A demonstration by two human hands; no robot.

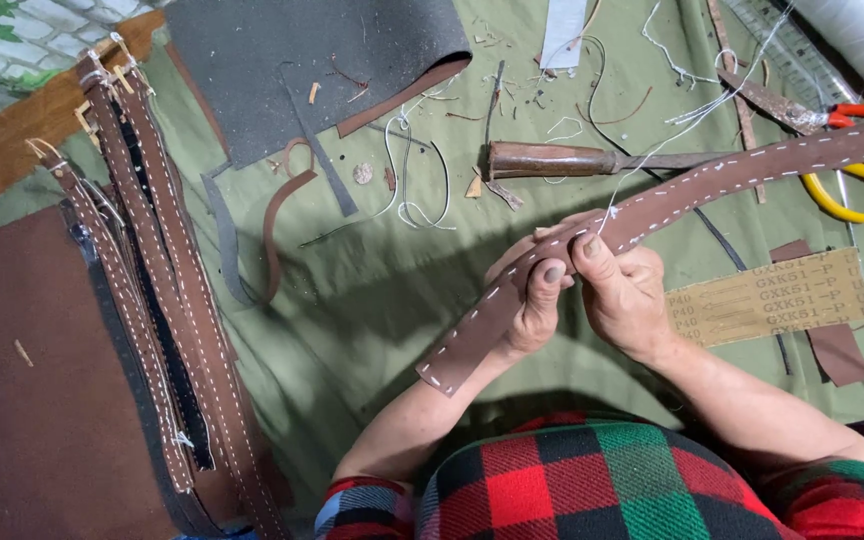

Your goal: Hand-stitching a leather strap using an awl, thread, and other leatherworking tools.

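Note:
A long brown leather strap [692,185] with white stitching along both edges runs from the lower middle up to the right edge. My left hand [532,300] grips it from below near its lower end. My right hand [620,290] pinches it just beside the left, thumb on top. A white thread [697,115] rises from the strap near my fingers toward the upper right. Whether a needle is in my fingers cannot be seen.
Several finished stitched straps [152,290] lie stacked at left beside a brown leather sheet [32,400]. A wooden-handled tool [572,160], yellow and orange handled tools [857,185], sandpaper [772,298], dark leather [312,70] and scraps lie on the green cloth [372,290].

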